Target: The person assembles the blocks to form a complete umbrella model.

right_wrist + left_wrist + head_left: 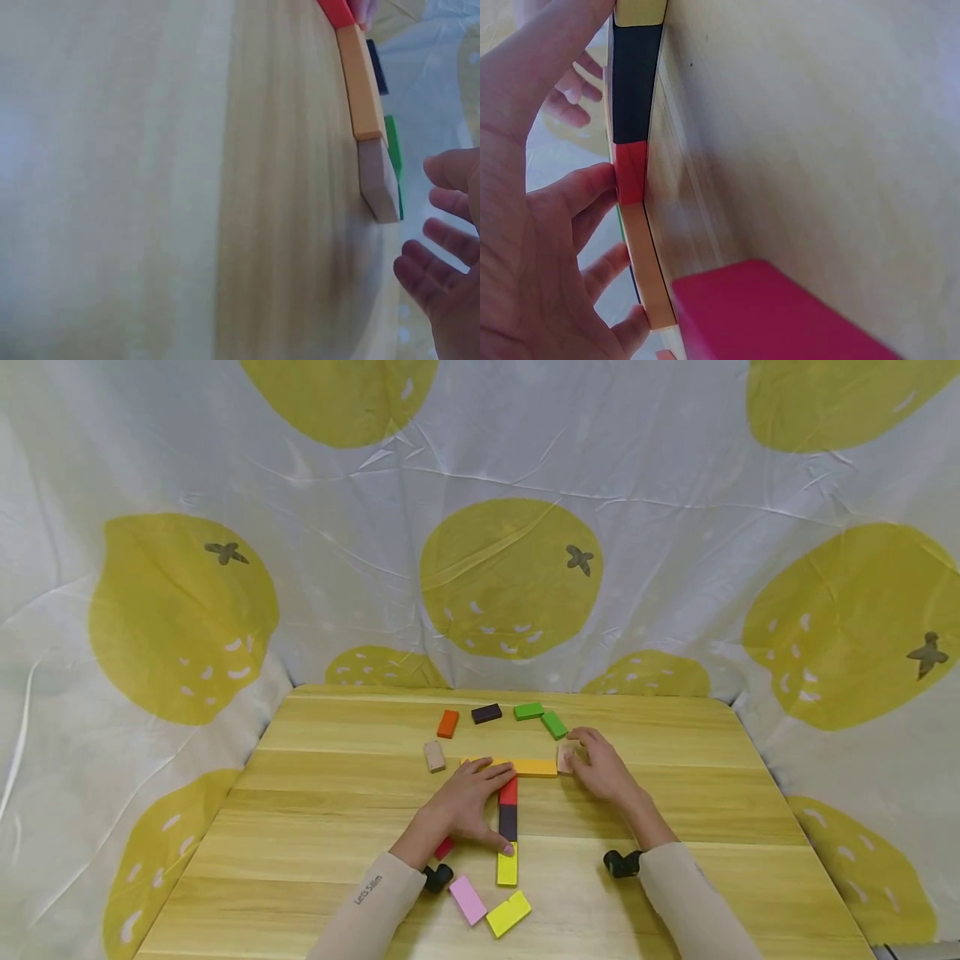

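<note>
Flat blocks form a T on the wooden table. Its bar is orange blocks [536,768]; its stem runs through a red block [508,791], a black block [507,822] and a yellow block [507,870]. My left hand [467,802] spreads over the T, fingertips on the orange and red blocks, thumb by the yellow one. A plain wood block [377,180] adjoins the bar's right end. Beside it my right hand [602,768] is held with loosely bent fingers; the right wrist view shows a gap between hand [450,255] and block.
Around the T lie an orange-red block [447,724], a black block [487,714], two green blocks [528,712], another plain wood block [434,757], a crimson block [772,315], a pink block [468,900] and a yellow block [509,914]. A lemon-print cloth [510,468] hangs behind the table.
</note>
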`<state>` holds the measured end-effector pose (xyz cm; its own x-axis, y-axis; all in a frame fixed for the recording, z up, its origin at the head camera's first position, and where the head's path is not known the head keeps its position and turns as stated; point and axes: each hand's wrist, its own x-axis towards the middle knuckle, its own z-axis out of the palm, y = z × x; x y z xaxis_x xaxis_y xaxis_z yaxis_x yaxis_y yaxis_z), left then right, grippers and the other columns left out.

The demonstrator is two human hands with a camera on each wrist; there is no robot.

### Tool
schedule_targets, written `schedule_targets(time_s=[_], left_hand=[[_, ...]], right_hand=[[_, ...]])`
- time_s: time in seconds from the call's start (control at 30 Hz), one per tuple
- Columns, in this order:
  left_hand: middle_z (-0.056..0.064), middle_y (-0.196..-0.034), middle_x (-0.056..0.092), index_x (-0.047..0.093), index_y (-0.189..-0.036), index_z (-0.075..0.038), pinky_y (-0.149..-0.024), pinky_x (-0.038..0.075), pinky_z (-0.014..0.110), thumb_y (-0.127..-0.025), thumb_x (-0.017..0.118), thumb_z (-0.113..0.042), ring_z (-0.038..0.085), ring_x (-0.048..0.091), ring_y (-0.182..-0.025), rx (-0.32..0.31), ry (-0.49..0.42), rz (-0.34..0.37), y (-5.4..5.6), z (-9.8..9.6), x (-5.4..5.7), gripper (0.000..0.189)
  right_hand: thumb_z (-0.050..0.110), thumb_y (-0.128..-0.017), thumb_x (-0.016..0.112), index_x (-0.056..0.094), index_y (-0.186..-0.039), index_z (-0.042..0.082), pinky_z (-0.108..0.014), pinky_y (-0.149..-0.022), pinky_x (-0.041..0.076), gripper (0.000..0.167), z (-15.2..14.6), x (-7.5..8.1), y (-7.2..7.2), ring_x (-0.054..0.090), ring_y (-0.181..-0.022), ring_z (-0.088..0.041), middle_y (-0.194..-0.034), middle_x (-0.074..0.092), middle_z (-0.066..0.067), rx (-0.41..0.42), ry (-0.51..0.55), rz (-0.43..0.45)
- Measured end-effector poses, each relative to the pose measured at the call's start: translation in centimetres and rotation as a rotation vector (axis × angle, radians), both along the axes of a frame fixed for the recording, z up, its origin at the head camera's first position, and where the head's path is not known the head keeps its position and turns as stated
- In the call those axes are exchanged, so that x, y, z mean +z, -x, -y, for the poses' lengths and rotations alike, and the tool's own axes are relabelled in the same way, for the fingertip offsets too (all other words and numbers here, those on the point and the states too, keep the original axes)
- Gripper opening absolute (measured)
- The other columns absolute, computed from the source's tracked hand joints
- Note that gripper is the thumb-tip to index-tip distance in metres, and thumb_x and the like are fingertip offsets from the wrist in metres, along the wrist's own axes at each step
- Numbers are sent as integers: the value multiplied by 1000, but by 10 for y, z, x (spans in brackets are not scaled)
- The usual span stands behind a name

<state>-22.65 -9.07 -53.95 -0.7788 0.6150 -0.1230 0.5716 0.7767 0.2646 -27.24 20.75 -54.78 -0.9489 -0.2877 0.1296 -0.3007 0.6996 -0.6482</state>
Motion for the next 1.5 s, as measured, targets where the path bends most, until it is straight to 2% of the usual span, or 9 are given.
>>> schedule_targets(time_s=[0.3,0.63,0.9,1.13,1.27,1.5], left_hand=[[-11,-170,27,31,-164,-27,-129,19,53,-61,74,-88,27,22,-158,0,4,-9,1,0,0,127],[-11,-170,27,31,-164,-27,-129,21,52,-61,73,-89,27,22,-158,-2,9,-13,1,-1,0,126],[-12,-170,27,31,-164,-28,-129,21,52,-61,73,-90,28,23,-158,0,3,-3,-3,2,-4,127],[-12,-170,27,31,-164,-28,-129,21,53,-61,72,-90,27,22,-158,-1,-6,-3,-3,3,-5,126],[-11,-170,28,31,-164,-27,-129,21,52,-62,72,-89,28,23,-158,-2,-7,-12,-2,2,-4,126],[-11,-170,28,32,-164,-26,-129,20,52,-62,74,-88,27,23,-158,-6,-19,-15,0,2,-1,126]], right_hand=[[14,-105,56,57,-141,-4,-62,-113,42,40,9,6,22,47,-139,-46,-150,48,-26,31,-43,-16],[11,-106,52,55,-144,-6,-62,-115,40,42,15,1,44,46,-141,-49,-153,46,-28,40,-123,10],[0,-106,42,57,-144,-5,-60,-115,42,40,14,-9,48,47,-141,-48,-152,50,-27,81,-174,35],[-3,-105,40,57,-143,-4,-60,-115,42,41,15,-7,46,48,-139,-48,-151,51,-27,102,-193,12],[-1,-105,44,62,-139,-2,-58,-112,45,38,15,-4,45,51,-138,-46,-148,55,-25,69,-172,18],[9,-106,55,71,-131,6,-54,-104,53,30,19,-5,47,60,-128,-39,-139,65,-17,-69,-110,48]])
